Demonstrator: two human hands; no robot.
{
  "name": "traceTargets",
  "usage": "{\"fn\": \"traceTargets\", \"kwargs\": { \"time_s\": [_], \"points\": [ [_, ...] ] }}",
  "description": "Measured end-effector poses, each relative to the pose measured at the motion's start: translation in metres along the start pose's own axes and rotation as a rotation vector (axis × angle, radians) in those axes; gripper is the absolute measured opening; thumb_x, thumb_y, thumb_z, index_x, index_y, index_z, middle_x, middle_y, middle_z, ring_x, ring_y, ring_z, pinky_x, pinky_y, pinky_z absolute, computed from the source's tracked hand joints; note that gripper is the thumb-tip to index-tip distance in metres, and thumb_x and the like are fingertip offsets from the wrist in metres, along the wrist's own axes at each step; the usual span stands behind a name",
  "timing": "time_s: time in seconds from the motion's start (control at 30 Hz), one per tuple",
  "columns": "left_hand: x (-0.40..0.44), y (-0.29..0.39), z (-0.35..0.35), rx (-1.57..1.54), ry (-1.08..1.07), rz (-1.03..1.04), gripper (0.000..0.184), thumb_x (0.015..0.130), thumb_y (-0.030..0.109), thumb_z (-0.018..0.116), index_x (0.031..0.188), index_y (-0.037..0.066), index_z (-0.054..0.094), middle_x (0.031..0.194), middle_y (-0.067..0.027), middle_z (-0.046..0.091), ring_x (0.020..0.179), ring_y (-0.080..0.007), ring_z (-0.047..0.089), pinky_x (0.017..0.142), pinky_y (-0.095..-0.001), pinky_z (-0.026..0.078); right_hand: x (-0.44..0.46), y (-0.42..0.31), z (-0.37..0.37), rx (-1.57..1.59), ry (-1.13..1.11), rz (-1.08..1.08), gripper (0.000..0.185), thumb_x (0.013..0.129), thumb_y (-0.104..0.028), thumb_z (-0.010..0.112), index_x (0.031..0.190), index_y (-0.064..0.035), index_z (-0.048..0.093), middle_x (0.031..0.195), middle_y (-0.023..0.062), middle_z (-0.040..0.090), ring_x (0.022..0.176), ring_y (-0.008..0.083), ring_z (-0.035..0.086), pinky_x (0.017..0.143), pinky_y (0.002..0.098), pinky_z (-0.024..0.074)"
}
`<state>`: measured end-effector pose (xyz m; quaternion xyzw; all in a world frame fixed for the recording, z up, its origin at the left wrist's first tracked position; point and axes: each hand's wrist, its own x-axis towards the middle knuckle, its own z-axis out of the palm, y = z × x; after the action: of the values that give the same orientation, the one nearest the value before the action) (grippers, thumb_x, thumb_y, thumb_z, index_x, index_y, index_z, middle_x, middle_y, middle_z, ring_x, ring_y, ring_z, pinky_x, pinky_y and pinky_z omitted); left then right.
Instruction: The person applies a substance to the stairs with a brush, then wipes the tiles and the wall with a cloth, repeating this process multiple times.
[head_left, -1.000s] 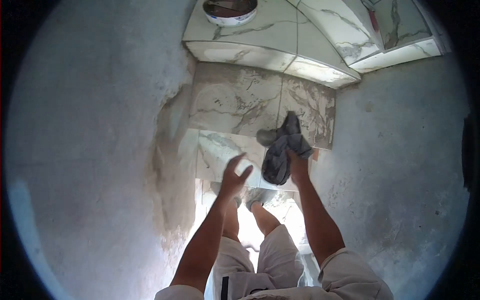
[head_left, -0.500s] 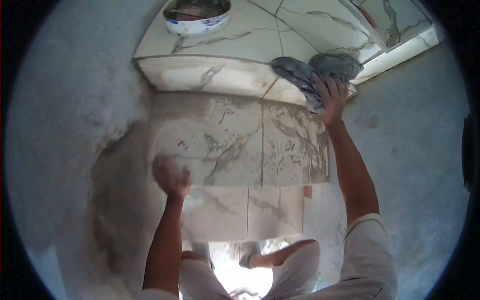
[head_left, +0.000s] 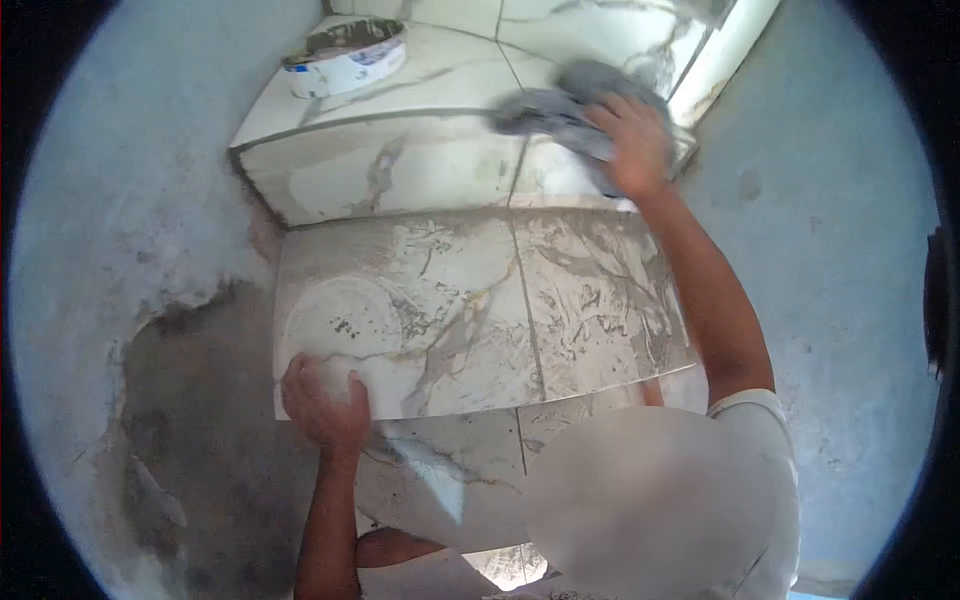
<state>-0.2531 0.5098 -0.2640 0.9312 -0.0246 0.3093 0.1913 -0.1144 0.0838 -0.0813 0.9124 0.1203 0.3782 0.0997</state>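
My right hand point(head_left: 632, 150) presses a crumpled grey cloth point(head_left: 560, 112) against the front edge of the upper marble-patterned step point(head_left: 440, 160). The cloth spreads over the step's top and its front face, somewhat blurred by motion. On the smeared tile step below point(head_left: 470, 340), my left hand point(head_left: 328, 402) rests near the front left corner, with its thumb apart from the other fingers and nothing seen in it. Its fingertips are slightly blurred.
A white tub point(head_left: 345, 72) with dark contents stands on the upper step at the left. Blue-grey walls point(head_left: 800, 250) flank the stairs, with a dark, rough patch point(head_left: 210, 420) at lower left. A blurred grey oval point(head_left: 650, 505) covers part of the lower right.
The view has shifted, so the stairs appear lower and larger. My right hand and the cloth have moved along the step's edge, and my left hand stays on the lower step.
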Motion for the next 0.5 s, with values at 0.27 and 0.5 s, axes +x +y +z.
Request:
{"fn": "traceTargets", "kwargs": {
  "time_s": [0.27, 0.5],
  "points": [
    [0.003, 0.009, 0.0, 0.031, 0.028, 0.008, 0.055, 0.073, 0.031, 0.069, 0.118, 0.005, 0.052, 0.121, -0.0176, 0.053, 0.113, -0.0387, 0.05, 0.094, -0.0524, 0.038, 0.06, -0.088, 0.024, -0.01, 0.022, -0.194, 0.039, 0.074, -0.018, 0.07, 0.113, -0.0168, 0.067, 0.122, 0.0017, 0.059, 0.111, 0.0237, 0.053, 0.096, 0.0451, 0.0382],
    [0.003, 0.001, -0.005, 0.062, 0.008, 0.042, 0.058, 0.072, 0.03, 0.067, 0.121, 0.003, 0.051, 0.121, -0.0202, 0.052, 0.113, -0.0407, 0.049, 0.095, -0.0534, 0.037, 0.063, -0.09, 0.004, 0.061, -0.107, -0.095, 0.029, 0.081, -0.02, 0.064, 0.11, -0.017, 0.067, 0.111, 0.0053, 0.062, 0.107, 0.0245, 0.057, 0.091, 0.0445, 0.0411]
  ]
}}
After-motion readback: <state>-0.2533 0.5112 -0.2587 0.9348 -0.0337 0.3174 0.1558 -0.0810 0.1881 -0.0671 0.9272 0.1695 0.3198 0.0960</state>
